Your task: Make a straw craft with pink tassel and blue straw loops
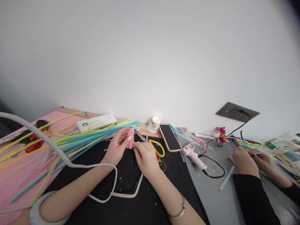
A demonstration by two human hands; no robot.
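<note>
1. The left hand (116,150) is wrapped around one side of a pink pipe cleaner bundle (130,137). Its thumb lies flat on the front of the bundle.
2. The right hand (145,157) has its fingertips squeezed together at the bundle's bottom right corner, pinching it there.
3. So the pink bundle sits between the two hands, over the black tabletop (179,175). It is to the right of the left palm and up and to the left of the right hand. Both hands touch it, but the left one covers more of it.
4. The long way of the bundle runs up and down in the view, with its strips side by side. I can't tell if its bottom end rests on anything.
5. Metal scissors (141,136) are just behind the right hand. A paper cup (154,125) and a phone (170,137) are farther back, near the wall.
6. Long blue and yellow pipe cleaners (93,137) lie to the left. A pink glue gun (195,158) lies off to the right.
</note>
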